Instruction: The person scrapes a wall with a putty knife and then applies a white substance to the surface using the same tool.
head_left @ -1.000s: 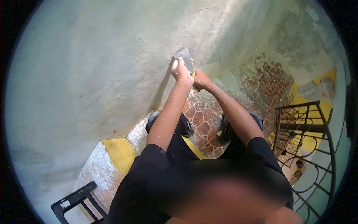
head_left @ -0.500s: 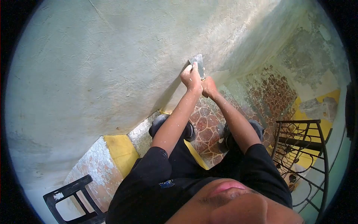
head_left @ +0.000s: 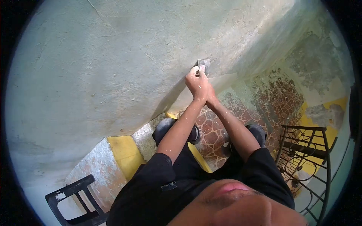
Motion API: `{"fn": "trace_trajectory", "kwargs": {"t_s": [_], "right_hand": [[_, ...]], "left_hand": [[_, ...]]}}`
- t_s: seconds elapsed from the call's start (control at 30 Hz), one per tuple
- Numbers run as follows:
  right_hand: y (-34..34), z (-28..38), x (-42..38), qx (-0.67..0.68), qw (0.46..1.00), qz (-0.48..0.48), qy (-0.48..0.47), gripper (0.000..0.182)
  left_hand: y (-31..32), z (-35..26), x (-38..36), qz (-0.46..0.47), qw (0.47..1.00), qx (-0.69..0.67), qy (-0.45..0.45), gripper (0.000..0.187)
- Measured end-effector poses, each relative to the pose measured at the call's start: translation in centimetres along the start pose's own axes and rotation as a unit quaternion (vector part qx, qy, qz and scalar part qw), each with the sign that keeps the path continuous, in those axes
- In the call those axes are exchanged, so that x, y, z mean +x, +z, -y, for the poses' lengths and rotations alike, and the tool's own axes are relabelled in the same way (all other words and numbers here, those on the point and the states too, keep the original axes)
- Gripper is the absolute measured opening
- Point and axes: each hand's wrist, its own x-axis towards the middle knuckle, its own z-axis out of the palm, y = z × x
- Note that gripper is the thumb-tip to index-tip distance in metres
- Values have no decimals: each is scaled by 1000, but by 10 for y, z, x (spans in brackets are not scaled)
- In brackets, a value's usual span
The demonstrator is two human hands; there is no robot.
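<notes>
Flat against the pale, rough wall lies the metal blade of a scraper. My left hand is closed round the scraper just below the blade, its thumb up on the metal. My right hand is right beside and partly behind the left one, at the lower end of the tool; its fingers are mostly hidden. White specks dot both forearms.
A black plastic chair stands at the lower left beside a yellow-edged step. A dark metal railing is at the right. Below my hands the floor has a reddish stone pattern.
The scraper's blade has turned and shifted slightly right along the wall. My right hand has moved down and closer in behind my left hand.
</notes>
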Motion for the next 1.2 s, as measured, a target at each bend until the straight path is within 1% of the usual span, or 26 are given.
{"fn": "trace_trajectory", "kwargs": {"t_s": [0.03, 0.07, 0.1, 0.13, 0.17, 0.23, 0.27, 0.37, 0.43, 0.47, 0.53, 0.63, 0.67, 0.7, 0.73, 0.77, 0.83, 0.87, 0.93, 0.97, 1.0, 1.03, 1.07, 1.1, 1.13, 1.2], "right_hand": [[-12, 15, -5, -57, 990, 88, 92, 50], [-7, -12, 4, -56, 990, 90, 92, 50], [6, -71, 20, 48, 990, 94, 96, 49], [13, -102, 29, 151, 979, 96, 99, 49], [-23, -71, -4, 150, 979, 98, 99, 49], [-17, 39, -16, 4, 990, 46, 135, 48], [-19, 41, -17, 4, 990, 47, 136, 48], [-22, 45, -20, -3, 993, 58, 99, 49], [-25, 55, -21, -15, 984, 67, 165, 49], [-27, 60, -22, -14, 984, 68, 166, 49], [-33, 77, -23, -12, 968, 75, 238, 49], [-35, 86, -23, -29, 966, 71, 247, 47], [-33, 72, -18, -30, 966, 71, 248, 47], [-28, 45, -9, -80, 984, 45, 151, 46], [-26, 47, -3, -130, 990, 20, 50, 46], [-27, 50, 5, -133, 990, 22, 48, 46], [-33, 118, 11, 46, 994, -30, 96, 44], [-38, 138, 14, 44, 994, -28, 92, 44], [-41, 166, 18, -17, 1000, -12, 21, 43], [-38, 162, 19, -16, 1000, -26, -3, 40], [-30, 136, 28, -15, 1000, -25, -5, 40], [-19, 98, 44, -61, 994, -39, -76, 37], [-15, 80, 47, -107, 982, -51, -147, 36], [-17, 87, 37, -112, 981, -49, -148, 36], [-21, 103, 25, -87, 994, -23, -68, 35], [-30, 137, 2, -38, 995, 26, 88, 34]], "left_hand": [[1, 5, 0, -1, 1000, -2, -4, 26], [2, 10, 1, -3, 1000, -1, -3, 26], [3, 15, 1, -7, 1000, 3, -11, 25], [4, 16, 1, -11, 1000, 6, -18, 25], [3, 14, 1, -13, 1000, 5, -19, 25], [1, 10, -1, 5, 999, -15, -29, 26], [1, 9, -2, 5, 999, -15, -30, 26], [-1, 6, -3, 10, 999, 2, -31, 25], [0, 3, -5, 8, 999, -15, -45, 25], [0, 1, -5, 8, 999, -13, -45, 25], [0, -2, -6, 7, 999, -19, -38, 25], [0, 2, -1, 8, 1000, 5, -28, 26], [2, 3, 0, 7, 1000, 5, -28, 26], [3, 1, 0, 4, 1000, 12, -12, 26], [3, -8, 1, -1, 1000, 17, 5, 27], [3, -18, 5, -4, 1000, 14, 5, 27], [0, -57, 12, 48, 997, -19, 56, 25], [3, -69, 15, 45, 997, -22, 59, 25], [6, -85, 21, 36, 985, -143, 87, 29], [6, -89, 19, 27, 990, -86, 105, 29], [5, -88, 17, 26, 990, -87, 107, 29], [5, -85, 15, 8, 992, -30, 122, 28], [3, -82, 12, -11, 990, 26, 136, 27], [-2, -81, 10, 0, 988, 46, 147, 24], [-6, -74, 10, -3, 989, 41, 145, 24], [-12, -65, 11, 70, 994, -43, 68, 27]]}}
